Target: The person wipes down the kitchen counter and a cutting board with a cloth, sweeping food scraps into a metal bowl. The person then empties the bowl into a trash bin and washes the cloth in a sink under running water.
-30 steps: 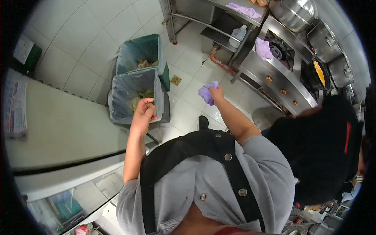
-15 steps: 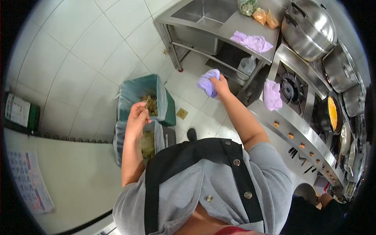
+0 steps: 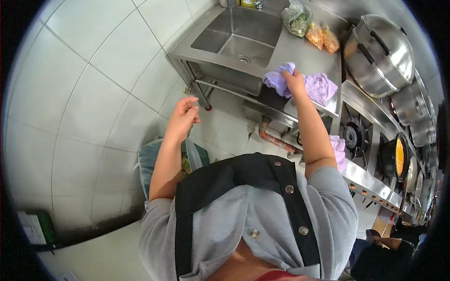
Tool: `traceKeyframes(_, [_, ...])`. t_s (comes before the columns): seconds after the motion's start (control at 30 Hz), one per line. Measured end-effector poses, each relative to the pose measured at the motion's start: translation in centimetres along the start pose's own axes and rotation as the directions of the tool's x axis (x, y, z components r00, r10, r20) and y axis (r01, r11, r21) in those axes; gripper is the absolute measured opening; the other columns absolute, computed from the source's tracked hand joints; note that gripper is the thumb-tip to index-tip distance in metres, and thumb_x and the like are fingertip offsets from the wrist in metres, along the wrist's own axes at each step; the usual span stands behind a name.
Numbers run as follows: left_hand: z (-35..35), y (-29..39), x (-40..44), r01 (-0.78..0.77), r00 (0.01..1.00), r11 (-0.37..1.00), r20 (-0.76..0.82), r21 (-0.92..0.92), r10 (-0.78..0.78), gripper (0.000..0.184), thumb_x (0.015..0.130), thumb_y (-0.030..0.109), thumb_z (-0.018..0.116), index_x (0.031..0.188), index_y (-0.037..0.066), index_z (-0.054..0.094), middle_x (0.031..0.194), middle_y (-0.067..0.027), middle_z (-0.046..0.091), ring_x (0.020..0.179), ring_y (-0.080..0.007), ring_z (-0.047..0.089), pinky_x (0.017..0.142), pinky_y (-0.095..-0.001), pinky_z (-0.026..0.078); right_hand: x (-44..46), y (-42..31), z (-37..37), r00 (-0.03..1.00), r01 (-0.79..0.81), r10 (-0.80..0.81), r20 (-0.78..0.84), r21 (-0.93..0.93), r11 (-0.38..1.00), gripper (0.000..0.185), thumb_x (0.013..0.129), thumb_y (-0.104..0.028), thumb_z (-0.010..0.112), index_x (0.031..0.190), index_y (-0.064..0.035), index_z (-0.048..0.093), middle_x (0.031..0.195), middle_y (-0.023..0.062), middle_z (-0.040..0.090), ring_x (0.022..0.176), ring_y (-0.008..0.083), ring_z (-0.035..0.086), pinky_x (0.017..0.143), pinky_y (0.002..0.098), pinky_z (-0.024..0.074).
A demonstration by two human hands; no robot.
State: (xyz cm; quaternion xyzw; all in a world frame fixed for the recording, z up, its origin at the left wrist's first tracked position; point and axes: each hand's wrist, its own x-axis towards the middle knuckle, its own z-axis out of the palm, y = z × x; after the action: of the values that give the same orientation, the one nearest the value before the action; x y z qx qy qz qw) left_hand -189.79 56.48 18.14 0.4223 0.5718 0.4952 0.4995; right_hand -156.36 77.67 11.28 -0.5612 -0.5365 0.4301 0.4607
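Observation:
My right hand [image 3: 294, 83] is closed on a crumpled purple cloth [image 3: 276, 80] at the front edge of the steel counter [image 3: 307, 50]. A second purple cloth [image 3: 321, 89] lies on the counter just to the right of that hand. My left hand [image 3: 183, 117] hangs in the air in front of the sink table, fingers curled in, with nothing visible in them. Below my left forearm is a green bin [image 3: 154, 157] with a plastic liner, partly covered by the arm.
A steel sink [image 3: 234, 40] is set into the counter. Behind the cloths sit a bag of greens [image 3: 298, 23] and two bags of orange food [image 3: 322, 38]. At right stand a gas burner [image 3: 354, 136], large pots [image 3: 378, 54] and a black pan [image 3: 394, 157]. Another person [image 3: 386, 255] is at lower right.
My right hand has carried the purple cloth from over the floor to the counter's edge, beside the other cloth. My left hand has moved from above the bin toward the sink. The view has shifted.

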Motion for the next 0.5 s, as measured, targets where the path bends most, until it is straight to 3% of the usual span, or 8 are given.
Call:
traceKeyframes(0.07, [-0.1, 0.8, 4.2, -0.023, 1.0, 1.0, 0.01, -0.003, 0.023, 0.029, 0.086, 0.009, 0.049, 0.114, 0.005, 0.044, 0.086, -0.0008, 0.047, 0.07, -0.0093, 0.048, 0.063, -0.0258, 0.045, 4.8, 0.6, 1.2, 0.998, -0.019, -0.007, -0.06, -0.417, 0.909, 0.05, 0.069, -0.029, 0.064, 0.101, 0.0082, 0.055, 0.099, 0.0268, 0.058, 0.089, 0.0365, 0.059, 0.079, 0.037, 0.047])
traceKeyframes(0.1, [-0.4, 0.7, 5.9, -0.034, 0.999, 0.999, 0.029, -0.013, 0.034, 0.028, 0.086, 0.008, 0.049, 0.113, 0.005, 0.044, 0.086, -0.0007, 0.048, 0.07, -0.0092, 0.048, 0.063, -0.0258, 0.045, 6.5, 1.6, 2.8, 0.999, -0.015, -0.006, -0.047, -0.419, 0.908, 0.05, 0.069, -0.029, 0.064, 0.101, 0.0082, 0.055, 0.099, 0.0268, 0.058, 0.089, 0.0365, 0.059, 0.079, 0.037, 0.047])
traceKeyframes(0.17, [-1.3, -0.1, 8.8, -0.044, 0.999, 0.999, 0.028, -0.024, 0.045, 0.027, 0.086, 0.008, 0.048, 0.113, 0.005, 0.045, 0.086, -0.0006, 0.048, 0.07, -0.0091, 0.048, 0.063, -0.0258, 0.046, 7.1, 1.6, 7.5, 0.996, 0.083, -0.061, 0.058, -0.794, 0.602, 0.043, 0.072, -0.026, 0.061, 0.102, 0.0042, 0.056, 0.107, 0.0267, 0.053, 0.096, 0.0388, 0.056, 0.084, 0.041, 0.0455])
traceKeyframes(0.3, [-4.1, 0.0, 14.9, -0.002, 0.998, 1.0, -0.058, 0.023, 0.004, 0.026, 0.086, 0.008, 0.048, 0.111, 0.007, 0.045, 0.084, 0.0001, 0.047, 0.07, -0.0086, 0.048, 0.064, -0.0257, 0.046, 9.3, -1.1, 16.0, 0.918, 0.363, -0.107, 0.382, -0.702, 0.613, 0.029, 0.075, -0.02, 0.056, 0.102, -0.0069, 0.059, 0.109, 0.0224, 0.05, 0.1, 0.038, 0.053, 0.085, 0.0442, 0.0445])
traceKeyframes(0.4, [-5.1, 1.5, 19.4, 0.014, 0.993, 1.0, -0.116, 0.016, -0.012, 0.025, 0.086, 0.008, 0.049, 0.111, 0.007, 0.046, 0.083, 0.0006, 0.048, 0.07, -0.0085, 0.048, 0.064, -0.0258, 0.046, 12.8, -1.8, 21.9, 0.655, 0.708, -0.284, 0.7, -0.438, 0.554, 0.029, 0.072, -0.015, 0.058, 0.101, -0.0127, 0.06, 0.113, 0.0158, 0.05, 0.101, 0.0362, 0.051, 0.086, 0.0424, 0.0434])
traceKeyframes(0.5, [-5.7, 3.3, 23.5, 0.008, 0.993, 1.0, -0.12, 0.016, -0.006, 0.024, 0.086, 0.008, 0.049, 0.11, 0.008, 0.047, 0.083, 0.0011, 0.048, 0.07, -0.0082, 0.048, 0.064, -0.0257, 0.046, 15.8, -1.7, 29.1, 0.405, 0.869, -0.449, 0.797, -0.182, 0.46, 0.025, 0.075, -0.017, 0.056, 0.099, -0.0162, 0.061, 0.113, 0.011, 0.051, 0.103, 0.0309, 0.051, 0.084, 0.0399, 0.0437])
